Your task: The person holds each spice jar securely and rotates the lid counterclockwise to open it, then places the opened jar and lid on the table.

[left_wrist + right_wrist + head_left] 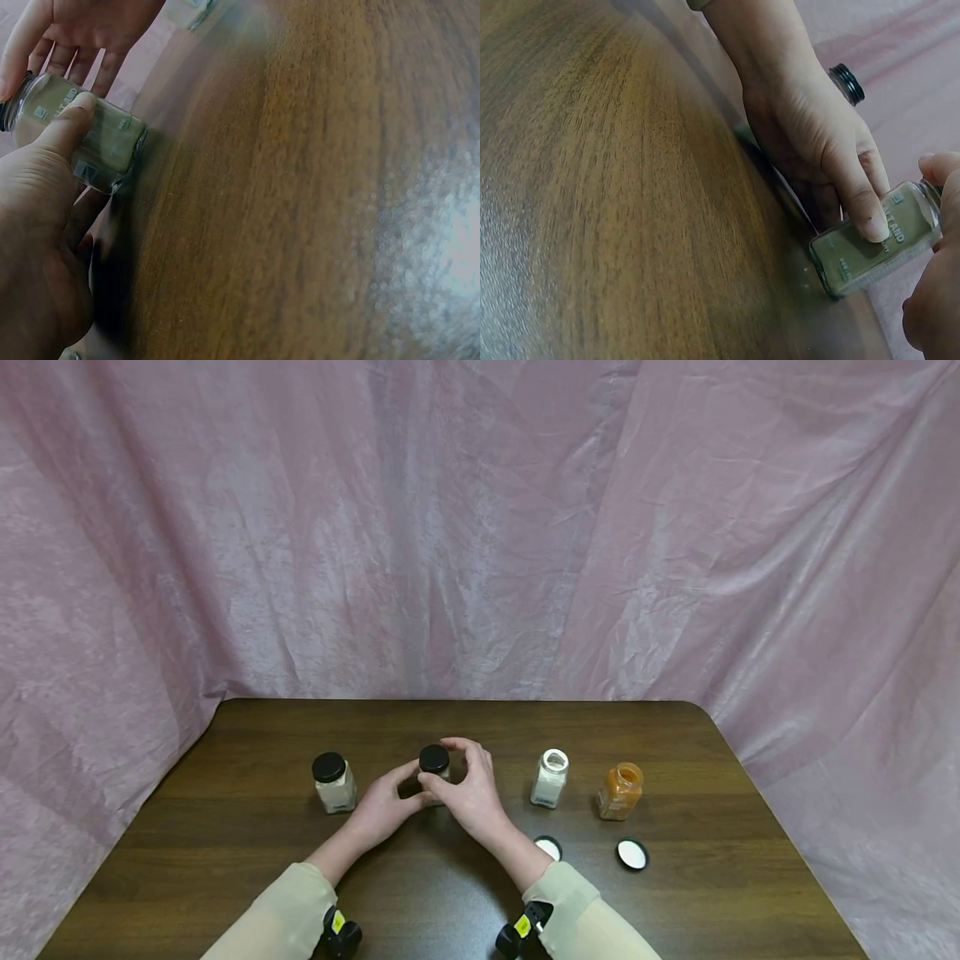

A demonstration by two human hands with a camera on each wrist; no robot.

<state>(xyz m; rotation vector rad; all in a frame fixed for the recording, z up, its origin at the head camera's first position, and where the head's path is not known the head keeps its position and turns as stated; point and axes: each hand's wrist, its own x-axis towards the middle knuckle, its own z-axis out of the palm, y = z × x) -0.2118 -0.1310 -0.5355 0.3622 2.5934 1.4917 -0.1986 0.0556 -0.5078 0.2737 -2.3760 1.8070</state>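
Note:
A square glass spice jar (851,262) of greenish powder, with white print on its side, stands between my hands at the middle of the table. My left hand (382,802) grips its body, the thumb lying flat along the printed face. Around the black lid (434,758), on top of the jar, my right hand (472,789) curls its thumb and fingers. The lid is on the jar's mouth; whether it is loose I cannot tell.
Left of my hands stands a black-lidded jar of pale powder (335,789). On the right are an uncapped pale jar (550,781) and an uncapped orange jar (621,792). Two lids, one (550,847) by my right forearm and another (632,855), lie white side up on the wooden table (720,893).

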